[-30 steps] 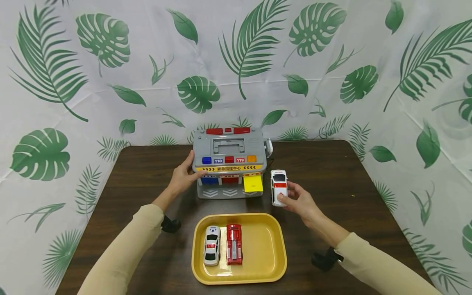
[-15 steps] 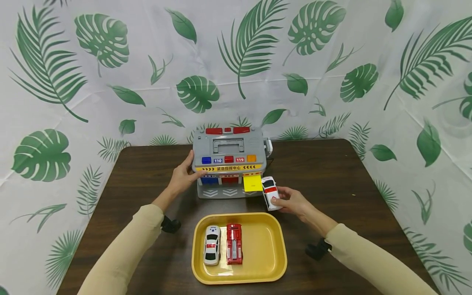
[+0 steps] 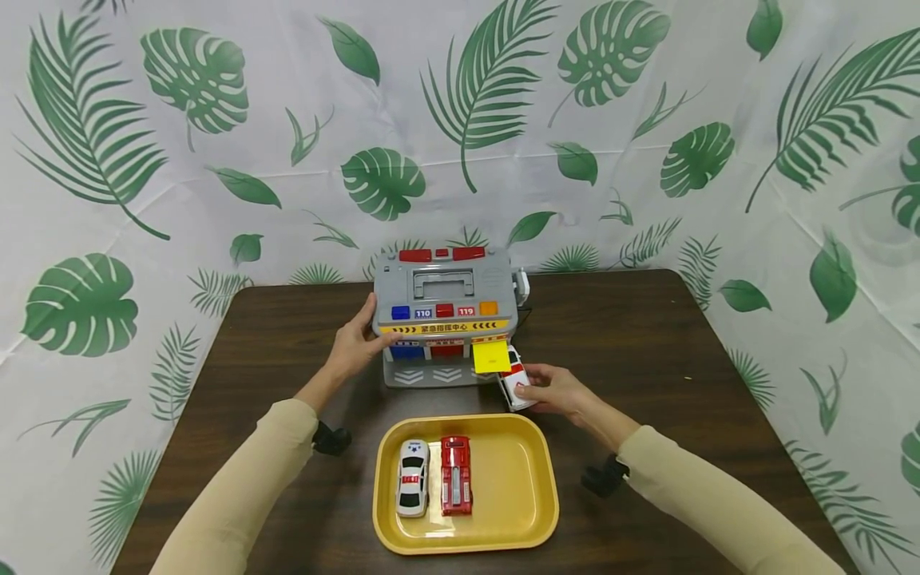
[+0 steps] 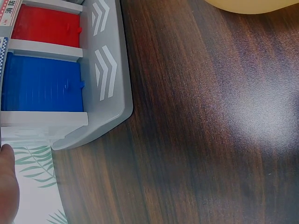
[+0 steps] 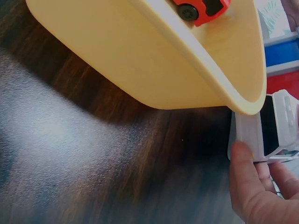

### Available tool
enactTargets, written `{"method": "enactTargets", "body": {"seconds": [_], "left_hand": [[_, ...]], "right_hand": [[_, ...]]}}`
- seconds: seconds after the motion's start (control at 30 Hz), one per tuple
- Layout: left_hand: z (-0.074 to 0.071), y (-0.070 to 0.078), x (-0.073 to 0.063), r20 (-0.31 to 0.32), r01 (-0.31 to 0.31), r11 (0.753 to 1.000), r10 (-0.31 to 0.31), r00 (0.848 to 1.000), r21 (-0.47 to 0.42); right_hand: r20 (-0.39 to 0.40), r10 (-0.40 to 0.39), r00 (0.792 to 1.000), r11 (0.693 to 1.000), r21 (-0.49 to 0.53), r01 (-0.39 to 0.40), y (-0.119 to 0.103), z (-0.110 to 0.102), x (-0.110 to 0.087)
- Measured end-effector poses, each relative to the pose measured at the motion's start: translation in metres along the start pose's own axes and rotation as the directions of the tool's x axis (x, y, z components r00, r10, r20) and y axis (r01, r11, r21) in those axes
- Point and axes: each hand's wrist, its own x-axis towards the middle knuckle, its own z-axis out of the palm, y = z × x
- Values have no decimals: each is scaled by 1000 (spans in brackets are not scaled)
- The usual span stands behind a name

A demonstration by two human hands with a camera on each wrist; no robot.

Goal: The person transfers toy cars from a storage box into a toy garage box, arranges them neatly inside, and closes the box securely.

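A grey toy emergency-station garage point(image 3: 446, 287) stands at the back of the table, its yellow door point(image 3: 492, 357) raised outward at the right bay. The blue door point(image 4: 44, 84) and red door point(image 4: 46, 25) are down. My left hand point(image 3: 354, 345) grips the garage's left front corner, thumb along the front. In my right hand point(image 3: 557, 391) a white toy ambulance point(image 3: 514, 389) with a red stripe is pinched between thumb and fingers. It lies at a slant, its front end partly hidden under the yellow door. The right wrist view shows the ambulance point(image 5: 286, 114) near the tray's rim.
In front of the garage sits a yellow tray point(image 3: 539, 479) holding a white toy police car point(image 3: 413, 479) and a red toy fire truck point(image 3: 456, 475). A white part point(image 3: 522, 284) sticks out from the garage's right side. Leaf-printed cloth hangs behind the dark wooden table point(image 3: 647, 335).
My right hand has carried the ambulance leftward from beside the garage, turning it to a slant, until its front passed under the yellow door. The left hand keeps its place.
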Motion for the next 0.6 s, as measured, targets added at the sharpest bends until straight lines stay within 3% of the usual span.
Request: {"method": "enactTargets", "body": {"seconds": [0.13,0.6], "left_hand": [[3,-16,6,-9,-5,1000,5,1000,16],[3,-16,5,-13,-21,1000,21,1000,12]], "right_hand": [[17,3,1000,1000,16,-4,-3,4,5],[28,7,1000,997,79,-9,-10,17,19]]}}
